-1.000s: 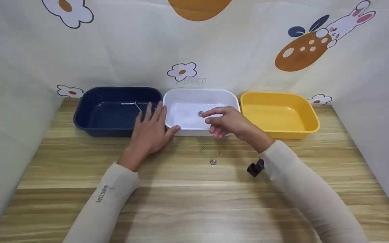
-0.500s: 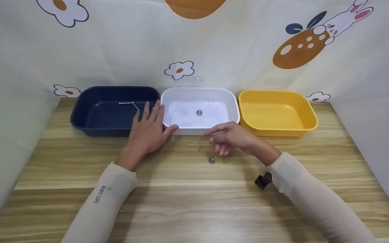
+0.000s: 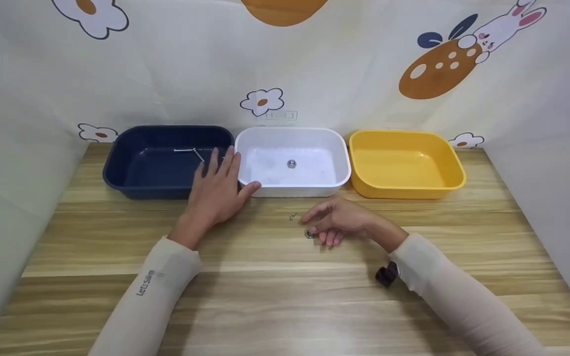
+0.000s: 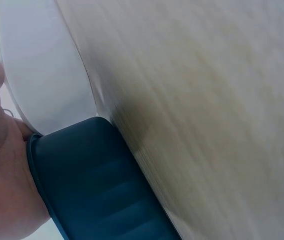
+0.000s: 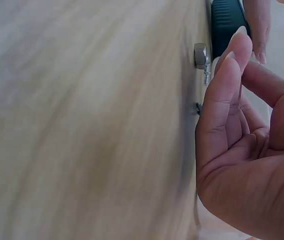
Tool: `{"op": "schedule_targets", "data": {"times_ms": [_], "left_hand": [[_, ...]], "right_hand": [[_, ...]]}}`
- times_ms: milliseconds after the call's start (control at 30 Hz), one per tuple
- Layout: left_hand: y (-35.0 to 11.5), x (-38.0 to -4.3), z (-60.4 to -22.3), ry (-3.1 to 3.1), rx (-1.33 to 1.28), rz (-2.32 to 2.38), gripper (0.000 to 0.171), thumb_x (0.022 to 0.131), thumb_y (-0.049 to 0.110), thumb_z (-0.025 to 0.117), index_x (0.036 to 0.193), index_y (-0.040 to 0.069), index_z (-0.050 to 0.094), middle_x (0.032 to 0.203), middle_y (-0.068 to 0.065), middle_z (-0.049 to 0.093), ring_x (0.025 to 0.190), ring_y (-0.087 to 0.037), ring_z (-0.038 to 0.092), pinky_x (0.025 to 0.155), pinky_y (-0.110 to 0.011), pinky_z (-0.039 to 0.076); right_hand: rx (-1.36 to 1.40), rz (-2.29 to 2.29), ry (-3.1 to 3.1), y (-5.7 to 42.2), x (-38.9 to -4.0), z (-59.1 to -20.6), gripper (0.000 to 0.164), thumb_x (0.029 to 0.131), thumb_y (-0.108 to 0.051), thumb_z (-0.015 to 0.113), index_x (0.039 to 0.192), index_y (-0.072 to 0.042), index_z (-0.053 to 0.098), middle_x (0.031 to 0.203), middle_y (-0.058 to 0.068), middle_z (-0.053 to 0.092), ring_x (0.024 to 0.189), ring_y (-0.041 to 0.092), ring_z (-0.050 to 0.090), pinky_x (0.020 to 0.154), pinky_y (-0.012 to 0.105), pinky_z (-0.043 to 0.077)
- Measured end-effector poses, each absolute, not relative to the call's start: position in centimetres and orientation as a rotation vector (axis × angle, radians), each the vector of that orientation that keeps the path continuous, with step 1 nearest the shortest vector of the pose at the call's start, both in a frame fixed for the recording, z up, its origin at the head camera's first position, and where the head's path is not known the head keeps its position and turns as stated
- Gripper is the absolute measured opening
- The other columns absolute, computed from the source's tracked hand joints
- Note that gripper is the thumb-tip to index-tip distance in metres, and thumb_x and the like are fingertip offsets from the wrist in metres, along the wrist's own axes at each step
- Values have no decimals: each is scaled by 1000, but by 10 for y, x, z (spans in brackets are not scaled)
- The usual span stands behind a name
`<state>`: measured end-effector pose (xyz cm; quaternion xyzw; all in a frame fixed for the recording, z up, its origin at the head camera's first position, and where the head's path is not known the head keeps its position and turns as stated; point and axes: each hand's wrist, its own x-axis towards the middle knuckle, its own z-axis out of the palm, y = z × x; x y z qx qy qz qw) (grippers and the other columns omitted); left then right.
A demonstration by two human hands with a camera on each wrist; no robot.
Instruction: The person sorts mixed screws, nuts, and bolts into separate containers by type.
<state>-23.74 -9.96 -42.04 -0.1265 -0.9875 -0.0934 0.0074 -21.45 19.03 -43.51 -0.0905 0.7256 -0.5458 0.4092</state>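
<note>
My left hand (image 3: 214, 195) lies with straight fingers over the adjoining rims of the dark blue bin (image 3: 131, 185) and the white bin (image 3: 295, 192), its thumb at the white bin's front rim. My right hand (image 3: 342, 220) hovers low over the table, thumb and index finger apart, holding nothing. Its thumb tip is right by a metal nut (image 3: 309, 234), which the right wrist view shows standing just beyond the fingertips. Small screws (image 3: 293, 216) lie left of the index finger; one screw (image 5: 206, 77) shows behind the nut in the right wrist view.
Inside the white bin sits another nut (image 3: 291, 163). Long thin screws (image 3: 183, 150) lie in the dark blue bin, partly near my left fingers. A yellow bin (image 3: 408, 193) stands at the right of the row. A patterned cloth wall (image 3: 191, 64) rises behind.
My right hand has drawn back from above the white bin, leaving the nut there, and come down toward the nut on the table. The left hand has stayed in place.
</note>
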Motion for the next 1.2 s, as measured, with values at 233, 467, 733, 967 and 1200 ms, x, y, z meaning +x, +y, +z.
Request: {"op": "schedule_targets", "data": {"times_ms": [233, 467, 733, 967, 1200], "left_hand": [[-101, -237, -421, -3083, -392, -299, 90, 83, 73, 21, 146, 10, 13, 151, -6, 3, 135, -29, -6, 103, -56, 6], [-100, -236, -421, -3090, -384, -293, 90, 82, 73, 20, 147, 11, 12, 151, -5, 2, 135, -29, -6, 103, -55, 6], [-101, -237, -422, -3084, -397, -295, 94, 80, 76, 15, 146, 10, 13, 151, -5, 3, 135, -30, -5, 103, -56, 7], [-101, -237, -421, -3079, -396, -284, 91, 82, 73, 21, 146, 9, 14, 151, -6, 4, 135, -30, -4, 103, -57, 7], [-101, -238, -422, -3078, -390, -278, 89, 83, 72, 23, 146, 9, 14, 151, -6, 4, 135, -31, -4, 103, -57, 6]], "right_hand": [[-240, -1281, 1815, 191, -214, -439, 29, 79, -9, 69, 109, -8, 65, 71, 21, 64, 51, 20, 61, 45, 32, 51], [-277, -1236, 1836, 190, -214, -440, 29, 78, -5, 68, 106, -10, 67, 69, 22, 64, 50, 20, 61, 44, 31, 51], [-316, -1198, 1890, 188, -211, -440, 25, 79, -6, 68, 103, -11, 68, 68, 22, 63, 49, 21, 61, 45, 34, 51], [-340, -1190, 1934, 187, -209, -441, 21, 79, -11, 70, 100, -11, 69, 67, 20, 64, 49, 20, 61, 45, 34, 51], [-371, -1185, 1952, 186, -210, -442, 18, 79, -12, 70, 98, -11, 70, 67, 19, 64, 49, 20, 61, 43, 34, 51]]}}
